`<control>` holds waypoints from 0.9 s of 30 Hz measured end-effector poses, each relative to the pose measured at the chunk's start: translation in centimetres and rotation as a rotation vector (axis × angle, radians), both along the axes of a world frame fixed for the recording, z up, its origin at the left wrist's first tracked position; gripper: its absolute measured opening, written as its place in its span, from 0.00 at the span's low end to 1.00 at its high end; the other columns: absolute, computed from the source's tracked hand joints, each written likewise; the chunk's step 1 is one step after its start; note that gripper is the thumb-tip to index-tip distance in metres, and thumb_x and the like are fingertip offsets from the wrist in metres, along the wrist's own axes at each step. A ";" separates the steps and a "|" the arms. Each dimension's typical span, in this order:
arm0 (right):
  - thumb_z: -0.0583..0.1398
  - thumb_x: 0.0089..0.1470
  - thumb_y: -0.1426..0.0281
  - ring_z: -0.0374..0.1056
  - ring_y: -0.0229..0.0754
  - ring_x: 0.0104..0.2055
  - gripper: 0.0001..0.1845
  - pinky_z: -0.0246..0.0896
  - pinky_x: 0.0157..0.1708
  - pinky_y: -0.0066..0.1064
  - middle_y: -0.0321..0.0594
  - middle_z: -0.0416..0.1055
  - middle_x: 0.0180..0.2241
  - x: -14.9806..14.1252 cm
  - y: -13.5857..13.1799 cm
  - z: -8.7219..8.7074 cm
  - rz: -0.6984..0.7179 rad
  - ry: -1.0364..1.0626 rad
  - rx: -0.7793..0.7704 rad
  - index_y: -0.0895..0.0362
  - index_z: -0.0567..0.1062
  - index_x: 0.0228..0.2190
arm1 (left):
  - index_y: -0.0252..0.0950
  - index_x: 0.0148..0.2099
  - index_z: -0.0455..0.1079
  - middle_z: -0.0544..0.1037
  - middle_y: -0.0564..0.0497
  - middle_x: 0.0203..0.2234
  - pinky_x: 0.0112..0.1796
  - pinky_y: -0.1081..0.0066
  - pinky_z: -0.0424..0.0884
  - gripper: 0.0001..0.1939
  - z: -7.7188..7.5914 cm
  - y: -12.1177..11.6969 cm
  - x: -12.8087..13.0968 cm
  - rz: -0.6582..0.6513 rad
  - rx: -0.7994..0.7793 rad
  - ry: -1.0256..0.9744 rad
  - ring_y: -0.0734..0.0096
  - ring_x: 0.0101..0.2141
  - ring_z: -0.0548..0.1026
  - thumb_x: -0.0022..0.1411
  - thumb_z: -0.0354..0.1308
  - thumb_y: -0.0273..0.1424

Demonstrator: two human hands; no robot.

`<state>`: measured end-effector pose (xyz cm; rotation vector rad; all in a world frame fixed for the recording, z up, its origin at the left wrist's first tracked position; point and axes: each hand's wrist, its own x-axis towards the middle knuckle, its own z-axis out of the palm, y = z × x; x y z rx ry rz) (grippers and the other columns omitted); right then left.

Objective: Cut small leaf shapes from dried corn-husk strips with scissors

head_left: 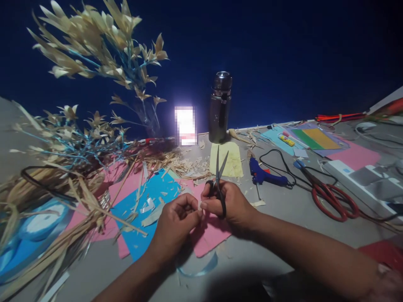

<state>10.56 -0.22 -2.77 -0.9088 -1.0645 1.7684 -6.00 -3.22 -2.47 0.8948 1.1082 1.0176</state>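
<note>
My right hand [227, 204] is closed around the handles of small black scissors [219, 174], whose open blades point up and away from me. My left hand [176, 222] is curled in a pinch against the right hand's fingertips, holding a small pale strip [199, 204] between them. Both hands hover over a pink paper sheet [209, 239] and beside a blue paper sheet [151, 197] scattered with straw-coloured slivers.
A branch with dried leaves on blue stems [103, 37] rises at the left above piles of straw strips [63, 226]. A dark metal bottle [220, 107], yellow paper [231, 161], blue glue gun [264, 175], red-handled scissors [330, 197], power strip [362, 178] and coloured sheets [317, 138] lie beyond and right.
</note>
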 end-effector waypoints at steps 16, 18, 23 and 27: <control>0.71 0.34 0.72 0.57 0.30 0.22 0.15 0.49 0.21 0.22 0.31 0.66 0.22 0.4 0.6 0.6 0.160 0.106 -0.139 0.60 0.74 0.28 | 0.35 0.28 0.74 0.74 0.53 0.24 0.27 0.72 0.68 0.10 -0.1 0.6 -1.1 -0.176 -0.034 -0.092 0.73 0.25 0.72 0.51 0.73 0.30; 0.71 0.33 0.72 0.58 0.31 0.22 0.15 0.51 0.21 0.23 0.31 0.67 0.22 0.4 0.8 0.7 0.178 0.144 -0.168 0.61 0.74 0.27 | 0.35 0.28 0.74 0.74 0.53 0.24 0.27 0.72 0.68 0.10 0.0 0.5 -1.2 -0.176 -0.037 -0.107 0.73 0.25 0.72 0.50 0.74 0.30; 0.71 0.38 0.69 0.52 0.28 0.17 0.15 0.43 0.17 0.22 0.28 0.62 0.20 0.8 1.3 0.8 0.127 0.214 -0.178 0.59 0.73 0.28 | 0.35 0.28 0.73 0.72 0.55 0.20 0.25 0.71 0.67 0.11 0.6 0.2 -0.8 -0.107 -0.069 -0.192 0.74 0.21 0.70 0.49 0.74 0.30; 0.72 0.40 0.67 0.57 0.30 0.21 0.16 0.48 0.19 0.22 0.30 0.66 0.22 0.7 0.9 0.8 0.099 0.068 -0.048 0.60 0.74 0.29 | 0.34 0.29 0.72 0.73 0.54 0.20 0.25 0.72 0.67 0.11 1.0 0.2 -0.4 -0.075 -0.111 -0.215 0.75 0.21 0.70 0.49 0.74 0.28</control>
